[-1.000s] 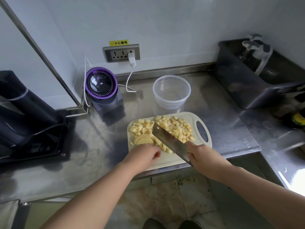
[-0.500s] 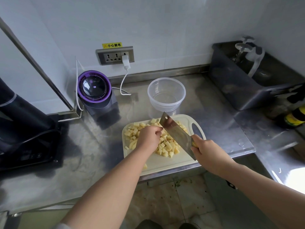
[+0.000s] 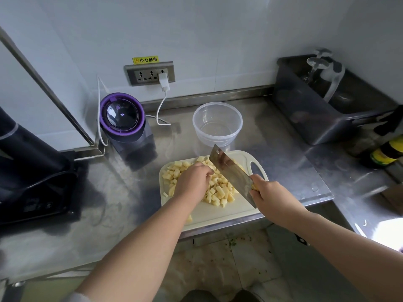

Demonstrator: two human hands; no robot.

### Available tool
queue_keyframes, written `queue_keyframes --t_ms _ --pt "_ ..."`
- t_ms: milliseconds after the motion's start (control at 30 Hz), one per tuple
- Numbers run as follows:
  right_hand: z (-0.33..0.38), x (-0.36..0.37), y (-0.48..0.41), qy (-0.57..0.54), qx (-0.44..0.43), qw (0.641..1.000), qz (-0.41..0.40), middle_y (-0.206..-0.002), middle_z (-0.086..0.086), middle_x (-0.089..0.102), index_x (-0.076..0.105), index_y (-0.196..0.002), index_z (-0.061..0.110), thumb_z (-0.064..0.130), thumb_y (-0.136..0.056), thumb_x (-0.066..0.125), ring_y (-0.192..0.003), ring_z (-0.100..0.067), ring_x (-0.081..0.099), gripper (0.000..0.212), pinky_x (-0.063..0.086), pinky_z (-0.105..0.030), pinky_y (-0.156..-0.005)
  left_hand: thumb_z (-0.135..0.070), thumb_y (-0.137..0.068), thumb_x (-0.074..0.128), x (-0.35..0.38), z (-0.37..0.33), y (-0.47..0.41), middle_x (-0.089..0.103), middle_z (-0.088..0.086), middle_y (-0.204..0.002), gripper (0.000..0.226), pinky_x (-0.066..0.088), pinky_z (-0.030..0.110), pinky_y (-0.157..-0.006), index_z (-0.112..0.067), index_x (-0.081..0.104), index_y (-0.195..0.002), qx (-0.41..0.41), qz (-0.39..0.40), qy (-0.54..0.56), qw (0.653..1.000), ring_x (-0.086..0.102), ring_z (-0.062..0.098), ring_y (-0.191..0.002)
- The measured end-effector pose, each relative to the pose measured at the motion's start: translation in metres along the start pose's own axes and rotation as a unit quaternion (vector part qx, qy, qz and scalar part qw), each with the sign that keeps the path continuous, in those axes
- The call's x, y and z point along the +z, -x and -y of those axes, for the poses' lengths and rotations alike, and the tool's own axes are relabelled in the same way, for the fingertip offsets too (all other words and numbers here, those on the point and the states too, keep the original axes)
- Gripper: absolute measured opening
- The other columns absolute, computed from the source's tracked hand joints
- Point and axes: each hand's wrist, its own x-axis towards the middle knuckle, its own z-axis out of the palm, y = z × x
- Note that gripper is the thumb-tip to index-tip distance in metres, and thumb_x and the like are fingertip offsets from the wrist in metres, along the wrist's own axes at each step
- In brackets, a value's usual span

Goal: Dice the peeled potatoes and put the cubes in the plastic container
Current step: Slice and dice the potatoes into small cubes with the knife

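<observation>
The left hand hides some potato cubes, and the right hand covers most of the cleaver handle.

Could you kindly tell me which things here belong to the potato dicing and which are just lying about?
In the job: potato cubes, cutting board, cleaver held by the right hand, left hand on the cubes, empty plastic container.

Just lying about: purple-lidded appliance, plugged-in charger, metal bin, bottle, black appliance.
</observation>
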Motion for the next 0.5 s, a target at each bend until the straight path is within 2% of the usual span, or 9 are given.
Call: queue_keyframes --t_ms 67,167,233,300,367,500 --pt "0.001 -0.001 0.002 0.0 -0.004 1.0 -0.001 -0.07 -0.001 0.052 0.042 -0.124 0.014 0.02 -0.104 0.033 -0.057 -0.016 0.052 0.023 0.039 -0.027 -0.049 -0.017 -0.094 0.059 -0.007 0.001 0.004 0.063 -0.003 -0.111 0.019 0.049 0.027 -0.079 -0.017 0.068 -0.11 -0.024 -0.019 0.04 0.999 0.059 0.014 -0.091" --pt "0.005 0.0 0.006 0.003 -0.019 1.0 0.002 -0.072 -0.003 0.055 0.042 -0.123 0.015 0.021 -0.104 0.034 -0.059 -0.02 0.054 0.021 0.043 -0.032 -0.052 -0.025 -0.093 0.062 -0.014 0.01 0.017 0.067 -0.006 -0.1 0.016 0.05 0.025 -0.077 -0.018 0.067 -0.106 -0.056 -0.019 0.09 0.994 0.06 0.01 -0.087" --pt "0.009 0.003 0.011 0.01 -0.038 0.999 0.015 -0.071 -0.002 0.054 0.041 -0.12 0.016 0.023 -0.104 0.033 -0.057 -0.019 0.053 0.019 0.041 -0.032 -0.05 -0.027 -0.093 0.061 -0.015 0.022 0.03 0.069 -0.007 -0.101 0.015 0.051 0.027 -0.078 -0.019 0.068 -0.103 -0.086 -0.029 0.111 0.99 0.062 0.01 -0.088" --pt "0.013 0.009 0.016 0.019 -0.057 0.998 0.031 -0.068 0.003 0.048 0.039 -0.117 0.016 0.023 -0.104 0.032 -0.054 -0.014 0.047 0.016 0.033 -0.025 -0.046 -0.027 -0.093 0.06 -0.016 0.037 0.044 0.068 -0.005 -0.104 0.016 0.052 0.028 -0.079 -0.018 0.067 -0.106 -0.125 -0.052 0.117 0.984 0.062 0.011 -0.091" --pt "0.018 0.017 0.021 0.037 -0.07 0.996 0.044 -0.069 0.003 0.045 0.038 -0.116 0.017 0.024 -0.104 0.032 -0.054 -0.011 0.043 0.015 0.028 -0.023 -0.045 -0.024 -0.094 0.06 -0.016 0.05 0.06 0.067 -0.003 -0.109 0.02 0.048 0.024 -0.077 -0.017 0.065 -0.111 -0.169 -0.059 0.117 0.977 0.062 0.014 -0.095" --pt "0.027 0.033 0.028 0.063 -0.081 0.991 0.08 -0.077 -0.001 0.049 0.037 -0.122 0.017 0.024 -0.104 0.031 -0.058 -0.014 0.046 0.02 0.031 -0.024 -0.047 -0.025 -0.093 0.06 -0.008 0.06 0.083 0.066 0.0 -0.115 0.023 0.044 0.023 -0.076 -0.015 0.064 -0.114 -0.228 -0.025 0.135 0.964 0.061 0.015 -0.101"
